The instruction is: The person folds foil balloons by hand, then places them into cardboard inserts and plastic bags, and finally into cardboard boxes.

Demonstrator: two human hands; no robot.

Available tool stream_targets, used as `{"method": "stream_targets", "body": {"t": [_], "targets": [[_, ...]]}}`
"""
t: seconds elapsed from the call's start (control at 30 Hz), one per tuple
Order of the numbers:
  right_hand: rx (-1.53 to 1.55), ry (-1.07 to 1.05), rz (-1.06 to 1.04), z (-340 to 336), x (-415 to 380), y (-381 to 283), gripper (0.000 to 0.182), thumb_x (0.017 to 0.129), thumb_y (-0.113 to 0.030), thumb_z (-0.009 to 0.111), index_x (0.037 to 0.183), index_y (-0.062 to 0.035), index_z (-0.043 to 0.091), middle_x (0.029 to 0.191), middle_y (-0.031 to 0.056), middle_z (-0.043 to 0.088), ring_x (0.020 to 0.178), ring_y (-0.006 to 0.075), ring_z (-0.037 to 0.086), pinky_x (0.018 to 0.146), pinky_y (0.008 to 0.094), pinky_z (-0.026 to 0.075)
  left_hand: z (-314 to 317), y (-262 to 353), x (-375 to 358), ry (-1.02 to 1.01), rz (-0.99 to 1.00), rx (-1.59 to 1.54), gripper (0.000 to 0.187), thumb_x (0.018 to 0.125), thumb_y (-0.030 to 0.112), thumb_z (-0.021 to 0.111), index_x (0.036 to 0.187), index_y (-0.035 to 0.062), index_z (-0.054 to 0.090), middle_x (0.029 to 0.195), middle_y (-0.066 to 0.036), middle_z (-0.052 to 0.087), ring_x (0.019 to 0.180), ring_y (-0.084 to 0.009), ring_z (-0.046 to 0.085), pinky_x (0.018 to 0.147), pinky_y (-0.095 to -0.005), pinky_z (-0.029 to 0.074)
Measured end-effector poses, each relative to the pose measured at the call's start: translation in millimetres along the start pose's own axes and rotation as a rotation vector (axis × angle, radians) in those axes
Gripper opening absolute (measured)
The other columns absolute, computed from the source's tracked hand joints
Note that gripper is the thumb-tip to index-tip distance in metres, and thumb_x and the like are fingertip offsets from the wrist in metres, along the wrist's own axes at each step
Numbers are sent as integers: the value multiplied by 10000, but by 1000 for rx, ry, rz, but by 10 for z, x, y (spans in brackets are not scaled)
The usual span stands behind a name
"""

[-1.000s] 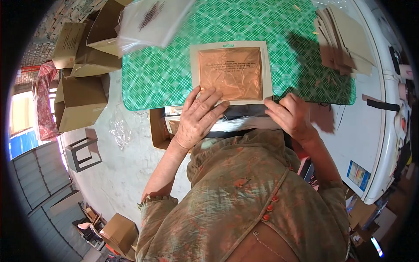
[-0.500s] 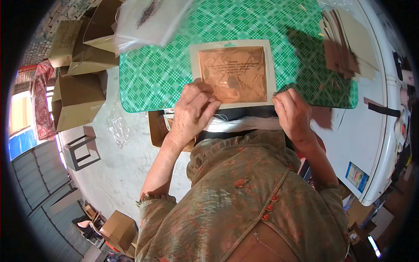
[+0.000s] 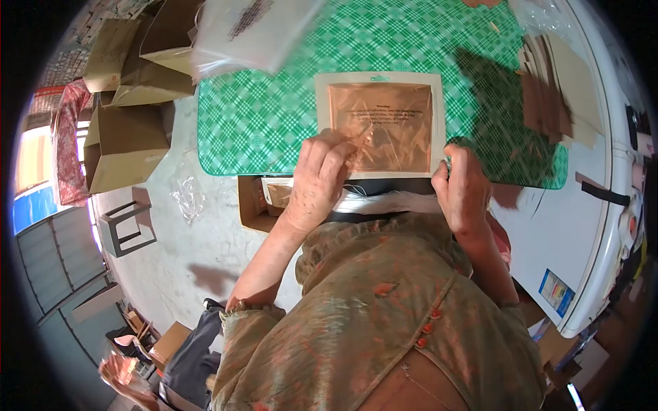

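A flat package (image 3: 380, 127) lies near the front edge of the green checked tablecloth. It has a pale card border with a hang hole, and a copper-coloured face under wrinkled clear plastic printed with a warning. My left hand (image 3: 319, 168) is closed at its lower left, fingertips curled on the plastic. At the lower right corner, my right hand (image 3: 462, 185) is closed with the thumb against the card's edge; its fingertips are partly hidden. Across my lap, below the package, lies a bundle of white strands (image 3: 387, 203).
Clear plastic bags (image 3: 250, 34) lie at the table's far left, and brown and cream cards (image 3: 558, 89) at its right. Open cardboard boxes (image 3: 127, 151) stand left of the table. A grey frame stool (image 3: 127, 229) is on the floor. Someone's dark trousers (image 3: 195, 356) show at lower left.
My left hand has shifted farther onto the package's plastic, which is wrinkled there. My right hand stays by the corner, its fingers more curled. Another person has come into view at lower left.
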State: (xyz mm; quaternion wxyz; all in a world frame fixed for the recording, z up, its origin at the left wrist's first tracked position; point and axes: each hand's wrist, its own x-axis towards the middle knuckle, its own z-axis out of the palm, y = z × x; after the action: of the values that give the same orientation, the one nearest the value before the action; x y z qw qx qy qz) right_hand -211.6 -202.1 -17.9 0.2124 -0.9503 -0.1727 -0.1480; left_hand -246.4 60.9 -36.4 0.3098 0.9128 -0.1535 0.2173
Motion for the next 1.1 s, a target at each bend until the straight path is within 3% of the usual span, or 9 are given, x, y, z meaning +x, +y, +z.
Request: {"method": "stream_targets", "body": {"t": [0.3,0.37,0.47,0.5,0.6,0.7,0.83,0.9,1.1], "targets": [[-113,11,-41,78,-34,68,267,837,-10,674,1081,-108,626,864,95,617,772,315,656,634,428,548,-87,117,-332,236,-116,374,429,777,-115,709,1156,74,641,1158,-115,630,1079,-332,576,932,-444,455],[-108,29,-75,77,-15,76,266,835,-17,684,1079,-110,631,852,89,607,769,304,654,629,414,549,-149,184,-455,315,-204,376,300,860,-87,660,1122,59,659,1089,-122,636,1026,-311,584,889,-424,467],[-132,0,-103,35,-2,55,279,826,-29,700,1084,-111,633,843,79,595,768,283,652,624,394,550,-155,350,-646,265,-565,-35,108,1011,93,657,1057,-5,656,881,-84,649,742,-156,607,659,-303,493],[-146,-17,-111,14,9,49,285,822,-33,705,1087,-111,633,841,75,591,768,276,651,622,387,551,-120,431,-656,222,-907,-371,192,1037,174,651,1036,-17,663,846,-48,672,730,-115,617,649,-285,497],[-128,-41,-162,-21,49,58,310,807,-40,716,1096,-109,627,843,69,582,773,261,649,620,377,554,14,476,-564,157,-992,-772,281,1053,272,632,1081,-4,674,869,-68,723,742,-121,664,657,-274,508],[-115,-65,-220,-45,76,94,331,800,-50,720,1111,-108,622,849,66,582,775,255,647,620,372,558,89,514,-482,262,-1073,-1068,256,1048,254,640,1021,0,655,841,-110,718,734,-150,677,684,-283,525],[-4,-54,-289,-76,183,111,309,820,-110,740,1101,-117,613,850,52,601,766,253,658,611,370,563,187,423,-837,291,-1155,-994,200,1054,205,623,1028,7,643,805,-108,699,727,-172,672,698,-317,538],[54,-41,-293,-46,279,124,272,846,-148,746,1081,-119,613,872,52,627,785,244,675,624,363,570,142,432,-968,437,-1201,-1079,208,1056,217,619,1119,19,635,835,-102,680,736,-172,660,677,-307,536],[101,-56,-240,78,1066,431,103,920,-116,656,976,-83,577,834,96,653,778,309,694,610,426,551,105,-409,-2305,919,-1359,-882,220,1025,270,664,970,65,606,781,-66,675,671,-177,674,615,-308,583]]}}
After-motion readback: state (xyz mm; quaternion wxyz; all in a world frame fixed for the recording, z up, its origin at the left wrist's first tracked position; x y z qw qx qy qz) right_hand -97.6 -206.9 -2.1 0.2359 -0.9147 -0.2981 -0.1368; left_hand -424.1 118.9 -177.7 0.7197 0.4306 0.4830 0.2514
